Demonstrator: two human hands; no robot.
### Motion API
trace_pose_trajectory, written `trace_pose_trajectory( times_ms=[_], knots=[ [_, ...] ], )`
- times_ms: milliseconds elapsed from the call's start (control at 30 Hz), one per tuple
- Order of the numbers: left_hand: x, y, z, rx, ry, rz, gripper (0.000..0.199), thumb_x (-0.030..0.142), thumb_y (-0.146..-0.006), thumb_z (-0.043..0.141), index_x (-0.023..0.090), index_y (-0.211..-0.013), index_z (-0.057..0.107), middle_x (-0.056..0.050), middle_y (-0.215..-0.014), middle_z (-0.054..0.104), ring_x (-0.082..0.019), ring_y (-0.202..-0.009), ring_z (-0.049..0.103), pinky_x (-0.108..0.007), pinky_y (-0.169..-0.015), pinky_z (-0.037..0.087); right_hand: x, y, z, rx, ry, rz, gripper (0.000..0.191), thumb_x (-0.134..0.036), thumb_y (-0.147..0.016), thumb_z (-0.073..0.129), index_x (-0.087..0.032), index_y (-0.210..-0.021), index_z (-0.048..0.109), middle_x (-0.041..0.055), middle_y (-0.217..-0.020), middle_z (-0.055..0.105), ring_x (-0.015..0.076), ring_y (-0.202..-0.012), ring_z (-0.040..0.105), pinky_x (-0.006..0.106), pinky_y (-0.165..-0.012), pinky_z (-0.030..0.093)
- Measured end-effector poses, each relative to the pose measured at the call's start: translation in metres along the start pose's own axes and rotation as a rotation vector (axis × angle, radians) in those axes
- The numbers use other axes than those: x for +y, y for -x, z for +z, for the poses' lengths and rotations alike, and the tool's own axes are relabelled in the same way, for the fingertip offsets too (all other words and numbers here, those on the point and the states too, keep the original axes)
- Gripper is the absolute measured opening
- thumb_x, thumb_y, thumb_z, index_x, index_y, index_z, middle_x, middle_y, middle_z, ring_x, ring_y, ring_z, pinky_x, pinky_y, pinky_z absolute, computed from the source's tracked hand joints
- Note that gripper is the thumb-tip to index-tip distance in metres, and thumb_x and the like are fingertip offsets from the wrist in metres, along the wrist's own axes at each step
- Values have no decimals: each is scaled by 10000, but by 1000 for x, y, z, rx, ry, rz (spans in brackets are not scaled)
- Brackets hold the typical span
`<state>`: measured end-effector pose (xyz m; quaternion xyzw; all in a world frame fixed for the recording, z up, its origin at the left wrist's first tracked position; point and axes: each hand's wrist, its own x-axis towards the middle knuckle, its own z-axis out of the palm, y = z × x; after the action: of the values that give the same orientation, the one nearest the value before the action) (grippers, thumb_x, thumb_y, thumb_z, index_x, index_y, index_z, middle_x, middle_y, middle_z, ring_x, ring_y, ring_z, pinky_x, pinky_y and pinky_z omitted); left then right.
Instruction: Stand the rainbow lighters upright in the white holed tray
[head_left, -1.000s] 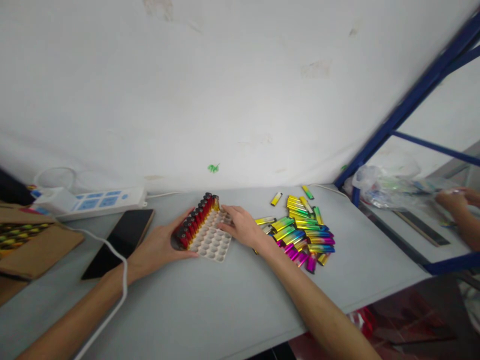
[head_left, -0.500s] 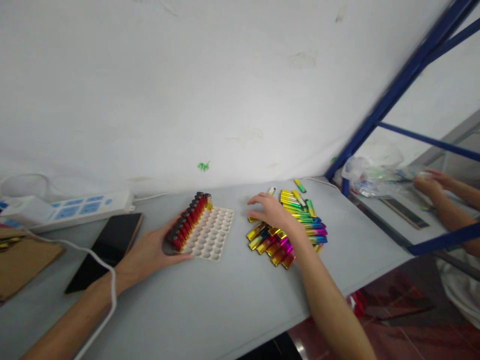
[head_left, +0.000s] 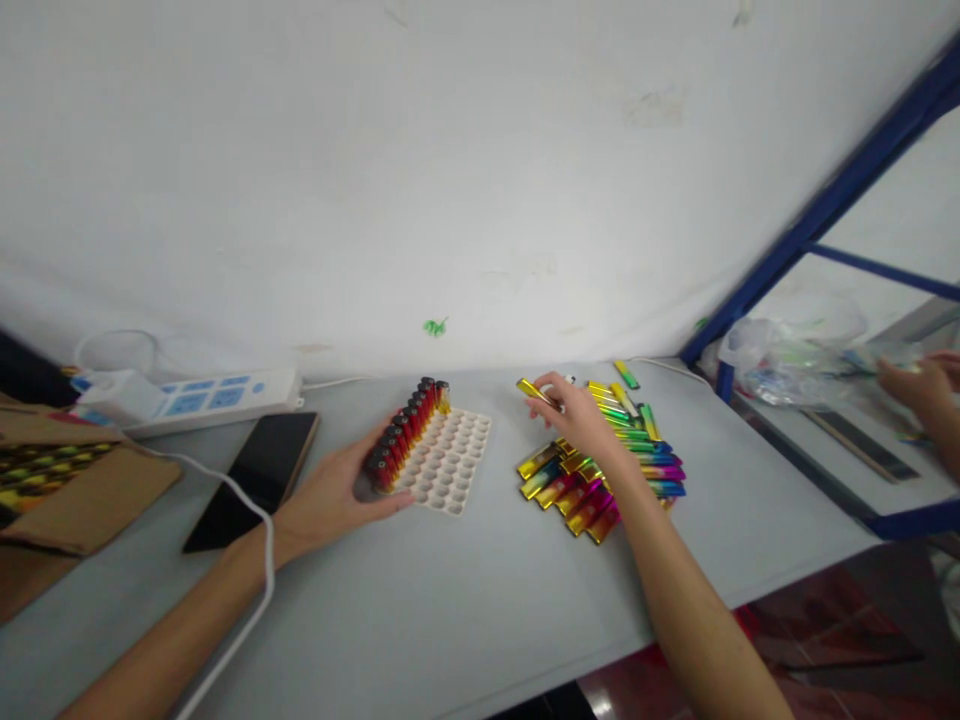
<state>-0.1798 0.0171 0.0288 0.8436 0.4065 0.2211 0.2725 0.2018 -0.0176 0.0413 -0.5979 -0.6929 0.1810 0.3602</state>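
My left hand (head_left: 337, 500) grips the left side of a white tray (head_left: 459, 462) full of round holes. Its thumb lies along the front edge, while the other fingers are partly hidden behind a row of small red tubes with black tops (head_left: 405, 428). These tubes stand upright in the tray's left part, one clear-and-yellow piece (head_left: 444, 398) at the far end. To the right, my right hand (head_left: 574, 415) pinches a shiny gold tube (head_left: 529, 388) above the table. Beneath and beside that hand lies a pile of loose metallic tubes (head_left: 570, 490) in gold, green, blue and purple.
A black phone (head_left: 259, 470) lies left of the tray, before a white power strip (head_left: 225, 398). A white cable (head_left: 266, 560) crosses over my left forearm. A cardboard box (head_left: 127, 500) stands far left. Beyond the blue frame (head_left: 780, 250), another person's hand (head_left: 919, 385) is near plastic bags (head_left: 772, 360).
My right hand, lowered over the pile's far-left side before, now holds a gold tube raised above the table. My left hand keeps its grip on the tray. The view has shifted left.
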Motion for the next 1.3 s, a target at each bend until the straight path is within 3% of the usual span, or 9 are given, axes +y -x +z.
trace_pose_trajectory(
  times_ms=[167, 367, 533, 600, 667, 767, 900, 1100, 1300],
  knots=[
    [9, 1, 6, 19, 36, 4, 986, 646, -874, 697, 176, -1677, 369, -145, -1688, 504, -353, -1526, 533, -497, -1311, 387, -19, 2, 9, 121, -99, 19, 393, -534, -1034, 604, -217, -1266, 633, -53, -625, 641, 168, -600, 595, 265, -640, 441],
    [16, 5, 11, 97, 45, -72, 978, 710, -908, 618, 157, -1676, 370, -157, -1646, 556, -347, -1477, 590, -487, -1272, 447, -31, -1, 33, 202, -170, 43, 359, -565, -915, 743, -207, -889, 740, -7, -652, 673, 146, -560, 549, 260, -560, 400],
    [37, -9, -10, 261, -175, -199, 784, 708, -958, 457, 182, -1528, 571, -121, -1312, 807, -330, -1225, 760, -477, -1137, 542, -35, -3, 48, 240, -207, 57, 355, -539, -937, 712, -192, -886, 763, 7, -665, 701, 148, -574, 573, 270, -588, 431],
    [52, -23, -21, 171, -340, -262, 662, 690, -963, 397, 201, -1265, 725, -107, -1105, 852, -315, -1022, 803, -439, -1001, 586, -34, -3, 51, 275, -174, 53, 343, -523, -948, 689, -196, -864, 746, -10, -621, 657, 147, -560, 557, 272, -592, 427],
    [69, -37, -28, 79, -550, -322, 658, 717, -960, 374, 195, -1112, 745, -112, -895, 833, -322, -895, 794, -416, -874, 590, -33, -2, 51, 295, -155, 48, 333, -513, -953, 673, -201, -851, 730, -19, -605, 630, 148, -558, 553, 272, -595, 422],
    [87, -54, -27, -48, -772, -348, 735, 752, -962, 329, 168, -1094, 754, -188, -953, 821, -393, -958, 790, -439, -815, 580, -33, -2, 49, 300, -146, 37, 336, -512, -965, 649, -204, -850, 721, -15, -622, 635, 152, -570, 570, 272, -605, 422],
    [90, -65, -16, -235, -853, -412, 731, 741, -946, 380, 150, -1058, 796, -244, -1029, 820, -417, -994, 797, -422, -770, 588, -34, -1, 48, 300, -150, 26, 312, -497, -969, 640, -206, -892, 722, -1, -665, 674, 163, -604, 607, 272, -627, 444],
    [87, -77, -14, -214, -849, -419, 700, 710, -902, 480, 124, -1115, 797, -271, -1093, 810, -431, -1021, 790, -421, -765, 596, -35, -4, 46, 330, -153, 39, 276, -465, -963, 657, -205, -900, 721, -10, -656, 672, 161, -596, 609, 272, -650, 453],
    [93, -87, -16, -191, -845, -425, 520, 551, -860, 601, 128, -1083, 807, -248, -1080, 824, -391, -1026, 795, -370, -770, 588, -33, -5, 44, 341, -154, 51, 268, -460, -979, 645, -207, -937, 722, -8, -668, 683, 173, -622, 640, 275, -659, 453]
  ],
)
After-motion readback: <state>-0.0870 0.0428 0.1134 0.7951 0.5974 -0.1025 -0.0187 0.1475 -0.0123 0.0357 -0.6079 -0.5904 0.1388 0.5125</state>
